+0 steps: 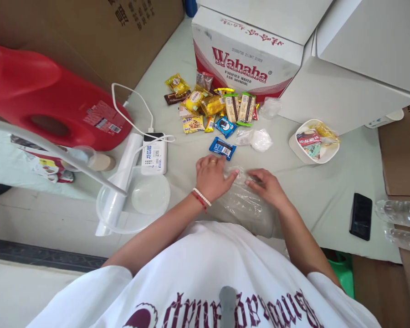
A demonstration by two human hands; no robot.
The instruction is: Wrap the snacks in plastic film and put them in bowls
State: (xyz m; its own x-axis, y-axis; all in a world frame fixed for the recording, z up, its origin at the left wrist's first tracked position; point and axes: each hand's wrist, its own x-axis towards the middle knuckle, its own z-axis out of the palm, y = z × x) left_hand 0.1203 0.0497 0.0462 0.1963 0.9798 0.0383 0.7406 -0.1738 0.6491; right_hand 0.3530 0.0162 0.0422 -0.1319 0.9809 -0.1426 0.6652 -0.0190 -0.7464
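My left hand is open, palm down, its fingertips at the near edge of a blue snack packet and its thumb out over a clear plastic bag. The bag lies flat on the cloth-covered table between my hands. On the bag's right, my right hand has its fingers bent but apart, close to the film; contact is hard to make out. Beyond them is a heap of wrapped snacks, with yellow, blue and green-edged packets. Crumpled clear plastic sits beside the blue packets.
A Wahaba water carton stands behind the snacks. To the right are a white bowl of wrappers, a black phone and plastic bottles. Leftward are a cabled power bank, a film roll, a clear tub and a red jug.
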